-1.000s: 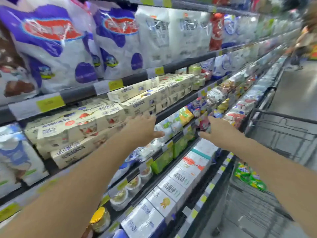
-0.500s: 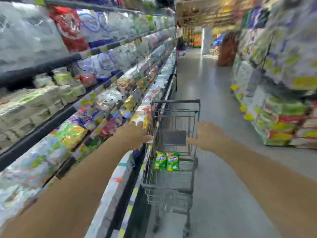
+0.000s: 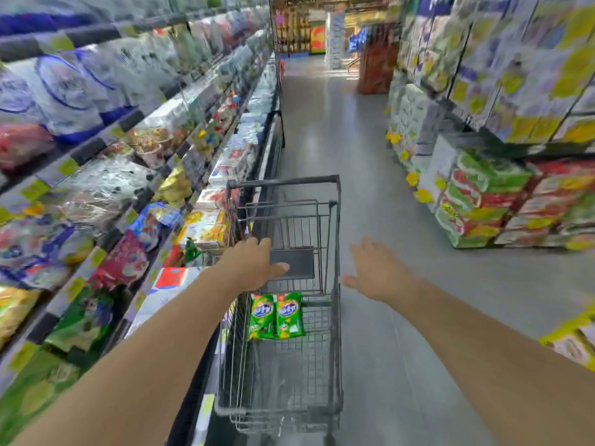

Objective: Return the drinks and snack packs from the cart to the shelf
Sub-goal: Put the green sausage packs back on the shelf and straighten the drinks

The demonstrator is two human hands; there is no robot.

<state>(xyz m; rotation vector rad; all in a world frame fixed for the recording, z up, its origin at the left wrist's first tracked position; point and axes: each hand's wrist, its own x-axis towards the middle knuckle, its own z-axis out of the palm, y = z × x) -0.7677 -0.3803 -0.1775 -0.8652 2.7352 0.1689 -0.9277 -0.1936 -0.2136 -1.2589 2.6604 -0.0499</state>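
1. We see two green snack packs (image 3: 276, 316) side by side, yellow print, blue-white logo, lying on the wire floor of the cart (image 3: 335, 317), toward its left wall.
2. Packs sit just below our left hand (image 3: 254, 267), not touching it; well apart from the right hand (image 3: 375, 273).
3. Left hand open, fingers spread over the cart's fold-down seat; right hand open, empty, outside the cart's right edge.
4. Shelf (image 3: 135, 201) runs along the cart's left side, blurred.

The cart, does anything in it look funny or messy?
Nothing looks spilled or broken. The grey wire shopping cart holds just two green snack packs lying side by side, flat on its mesh floor. Both hands, left and right, are open and empty above it. The shelves are too blurred to judge.
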